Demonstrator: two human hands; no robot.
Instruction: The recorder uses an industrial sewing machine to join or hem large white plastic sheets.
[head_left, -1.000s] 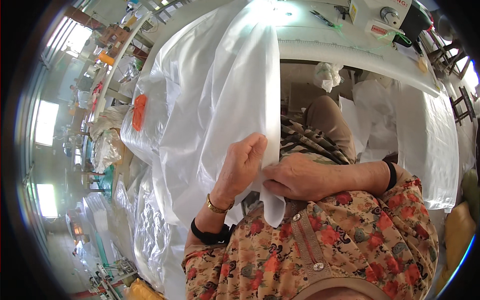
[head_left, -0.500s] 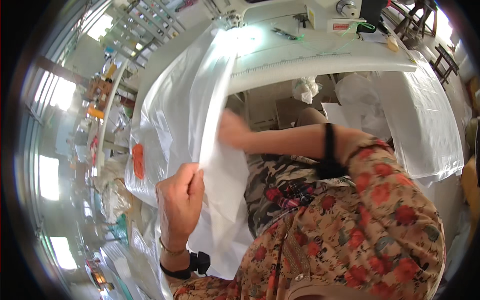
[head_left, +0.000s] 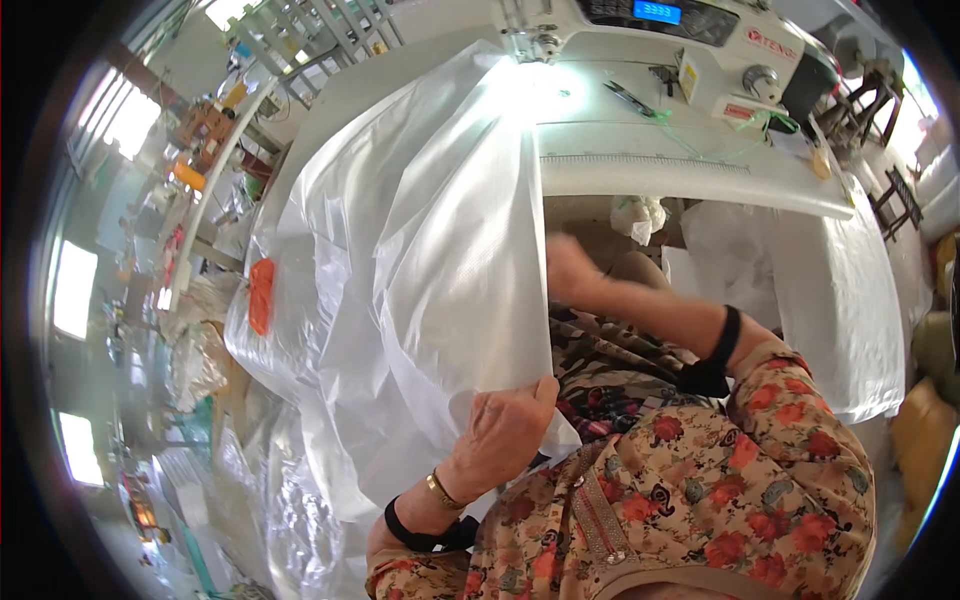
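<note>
A large sheet of white woven plastic fabric (head_left: 440, 250) drapes from the sewing table down over my lap. My left hand (head_left: 505, 435) grips its lower hem between thumb and fingers, near my chest. My right hand (head_left: 568, 268) reaches up along the sheet's right edge, fingers on or behind the fabric; the hand is blurred. The fabric's top end lies under the head of a white sewing machine (head_left: 680, 40) at the top. An orange patch (head_left: 261, 295) shows on the fabric's left side.
The white sewing table (head_left: 690, 165) holds scissors and green thread. More white fabric (head_left: 850, 300) hangs off its right side. Piles of clear and white bags (head_left: 290, 500) lie at the lower left. Racks and windows line the left.
My right hand has moved up the fabric's right edge away from my left hand. My left hand has shifted right along the hem. The view has tilted toward the machine.
</note>
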